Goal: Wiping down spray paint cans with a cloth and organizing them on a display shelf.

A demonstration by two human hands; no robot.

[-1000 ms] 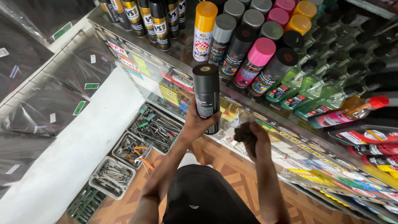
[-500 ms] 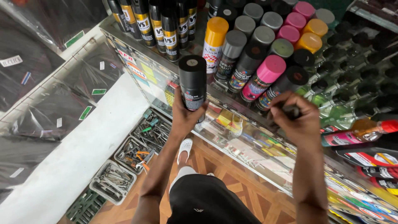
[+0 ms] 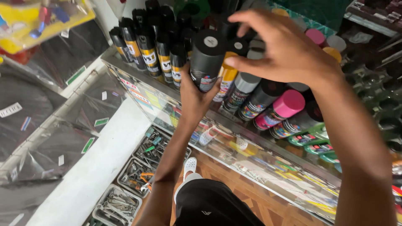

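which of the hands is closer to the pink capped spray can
Right. The right hand hovers just above the pink-capped can; the left hand holds a black can further left.

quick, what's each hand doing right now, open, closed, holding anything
Left hand: closed around a black cylindrical spray can with a black cap.
Right hand: open, fingers spread above the shelved cans, holding nothing.

Both arms come up bare from the elbow, no sleeves showing, no watch or bracelet on either wrist. The left hand (image 3: 197, 98) carries no ring or glove; the right hand (image 3: 284, 50) is just as plain, fingers a little blurred. Down below, black shorts (image 3: 213, 205) with a small pale emblem on the front (too small to make out its shape). One foot shows under the arm, in a white clog (image 3: 189, 163) with round holes across the top.
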